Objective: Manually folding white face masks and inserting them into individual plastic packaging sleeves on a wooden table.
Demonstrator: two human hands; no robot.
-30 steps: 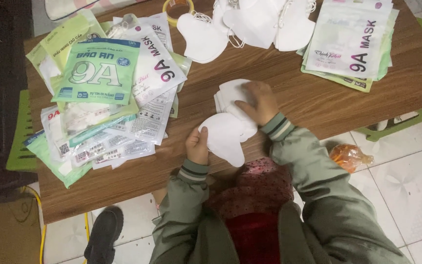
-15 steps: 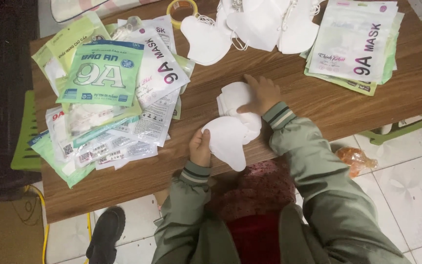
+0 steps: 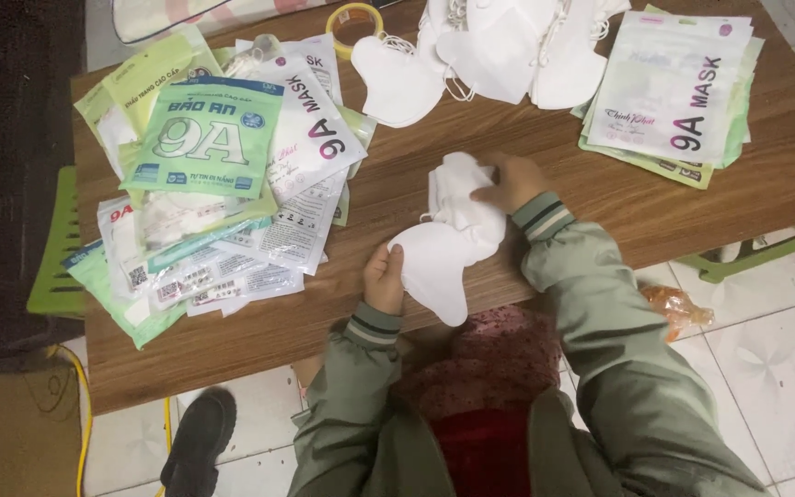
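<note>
Your left hand (image 3: pixel 384 279) pinches the near edge of a soft white folded fabric face mask (image 3: pixel 448 244) at the front of the brown wooden table (image 3: pixel 600 198), while your right hand (image 3: pixel 511 181) grips its far end, fingers curled.

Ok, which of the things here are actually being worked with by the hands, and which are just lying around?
In hand: left hand and right hand on white masks.
Lying about: packet heap, packet stack, loose masks, tape roll, orange wrapper on floor.
</note>
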